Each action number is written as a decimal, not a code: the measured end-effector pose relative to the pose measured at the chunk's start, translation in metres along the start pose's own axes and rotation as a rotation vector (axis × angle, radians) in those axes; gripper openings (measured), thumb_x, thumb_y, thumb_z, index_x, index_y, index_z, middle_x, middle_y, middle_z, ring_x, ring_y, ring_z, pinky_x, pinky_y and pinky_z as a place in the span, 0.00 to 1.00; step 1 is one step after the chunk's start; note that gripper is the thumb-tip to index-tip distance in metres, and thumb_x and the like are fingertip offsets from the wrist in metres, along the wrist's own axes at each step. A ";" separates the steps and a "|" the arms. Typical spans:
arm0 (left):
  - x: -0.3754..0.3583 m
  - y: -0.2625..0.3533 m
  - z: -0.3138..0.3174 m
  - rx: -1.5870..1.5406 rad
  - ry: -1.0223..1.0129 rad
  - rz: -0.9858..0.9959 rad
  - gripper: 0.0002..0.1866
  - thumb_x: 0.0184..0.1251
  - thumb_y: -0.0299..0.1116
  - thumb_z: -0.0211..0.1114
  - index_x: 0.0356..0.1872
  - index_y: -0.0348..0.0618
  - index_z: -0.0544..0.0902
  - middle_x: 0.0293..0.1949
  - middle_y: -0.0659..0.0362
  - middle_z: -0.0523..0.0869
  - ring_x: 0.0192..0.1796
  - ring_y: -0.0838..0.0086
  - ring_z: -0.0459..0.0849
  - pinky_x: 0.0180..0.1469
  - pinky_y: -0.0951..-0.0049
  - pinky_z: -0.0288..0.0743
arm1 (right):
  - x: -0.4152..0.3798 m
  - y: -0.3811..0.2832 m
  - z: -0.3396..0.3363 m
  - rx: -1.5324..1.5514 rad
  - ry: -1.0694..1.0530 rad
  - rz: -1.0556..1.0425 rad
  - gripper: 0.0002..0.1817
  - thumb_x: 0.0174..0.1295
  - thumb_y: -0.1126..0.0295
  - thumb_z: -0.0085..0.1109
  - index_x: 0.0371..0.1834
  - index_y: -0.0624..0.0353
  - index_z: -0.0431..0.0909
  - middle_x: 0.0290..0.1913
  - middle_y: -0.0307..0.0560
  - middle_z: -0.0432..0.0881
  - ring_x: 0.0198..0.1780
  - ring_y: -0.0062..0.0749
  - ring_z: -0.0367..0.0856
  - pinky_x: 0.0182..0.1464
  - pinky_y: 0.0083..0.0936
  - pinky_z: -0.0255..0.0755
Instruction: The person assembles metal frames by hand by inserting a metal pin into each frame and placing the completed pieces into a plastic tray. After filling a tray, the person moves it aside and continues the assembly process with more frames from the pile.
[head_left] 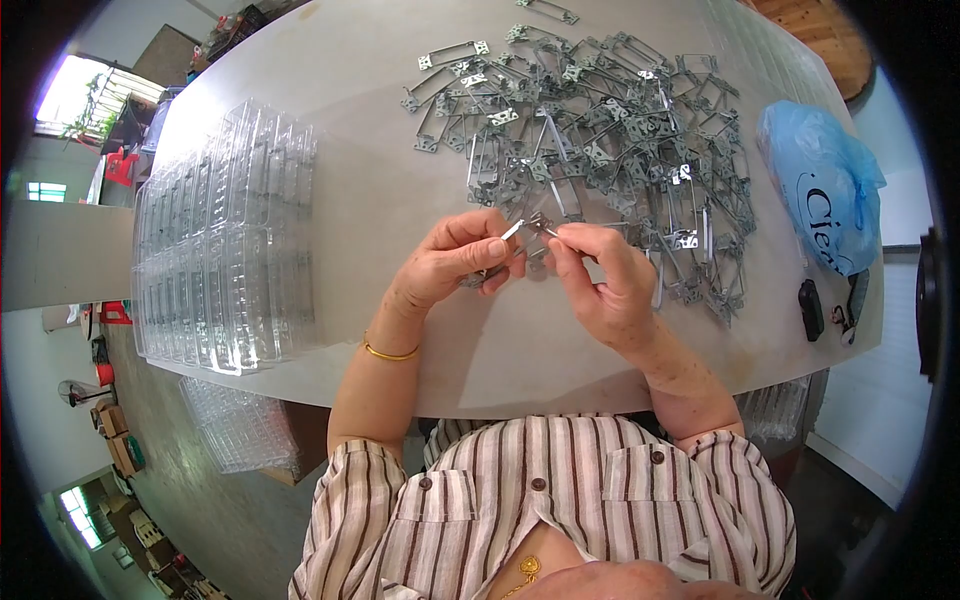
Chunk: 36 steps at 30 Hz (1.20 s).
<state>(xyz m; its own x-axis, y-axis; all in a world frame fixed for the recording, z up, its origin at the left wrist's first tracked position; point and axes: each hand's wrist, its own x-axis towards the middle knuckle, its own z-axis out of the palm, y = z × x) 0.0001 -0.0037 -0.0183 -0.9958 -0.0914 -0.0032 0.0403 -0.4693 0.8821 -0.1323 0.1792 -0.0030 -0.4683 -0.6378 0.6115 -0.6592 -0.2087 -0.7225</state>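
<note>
My left hand (450,262) is closed around a small metal bracket (513,230), with its thumb and index finger pressed on the piece. More grey metal shows below those fingers. Close by on the right, my right hand (608,285) pinches the end of a thin metal part (548,230) between thumb and index finger. The held parts overlap in the gap between the two hands. Just beyond my fingers spreads a heap of grey metal brackets (600,110), long narrow frames with flat punched ends, tangled together on the pale table (370,180).
Stacked clear plastic trays (225,240) stand at the table's left side, holding metal pieces. A blue plastic bag (820,185) lies at the right, with a small black object (810,310) nearer the edge. More clear trays (240,425) sit below the table at left.
</note>
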 end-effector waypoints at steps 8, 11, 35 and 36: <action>-0.001 -0.002 -0.002 0.092 0.010 -0.002 0.12 0.74 0.39 0.66 0.37 0.39 0.79 0.35 0.52 0.86 0.26 0.78 0.76 0.30 0.78 0.71 | 0.001 -0.002 -0.004 -0.036 -0.127 0.184 0.06 0.67 0.78 0.65 0.40 0.62 0.75 0.26 0.45 0.83 0.23 0.29 0.83 0.25 0.24 0.74; 0.000 -0.001 0.000 0.095 0.044 -0.034 0.14 0.69 0.39 0.72 0.38 0.40 0.80 0.35 0.54 0.86 0.27 0.80 0.76 0.30 0.79 0.71 | -0.002 -0.006 -0.002 0.170 -0.187 0.410 0.04 0.70 0.76 0.61 0.40 0.61 0.75 0.24 0.42 0.82 0.22 0.22 0.80 0.24 0.20 0.71; 0.002 0.002 0.001 0.089 0.120 -0.035 0.18 0.62 0.42 0.78 0.38 0.43 0.78 0.35 0.54 0.87 0.27 0.81 0.77 0.28 0.80 0.71 | 0.007 -0.017 -0.010 0.452 -0.229 0.677 0.03 0.73 0.75 0.55 0.39 0.61 0.75 0.21 0.34 0.76 0.21 0.11 0.73 0.22 0.15 0.64; 0.002 0.002 0.001 0.089 0.121 -0.035 0.18 0.62 0.42 0.78 0.38 0.43 0.78 0.35 0.54 0.87 0.27 0.81 0.77 0.28 0.80 0.71 | 0.007 -0.016 -0.010 0.452 -0.230 0.677 0.03 0.73 0.75 0.55 0.39 0.61 0.75 0.21 0.34 0.76 0.21 0.11 0.73 0.22 0.15 0.64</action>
<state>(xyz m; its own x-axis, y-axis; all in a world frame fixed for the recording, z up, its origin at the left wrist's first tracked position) -0.0021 -0.0045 -0.0161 -0.9790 -0.1843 -0.0867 -0.0070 -0.3949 0.9187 -0.1304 0.1854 0.0157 -0.5138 -0.8567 -0.0452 0.0424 0.0272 -0.9987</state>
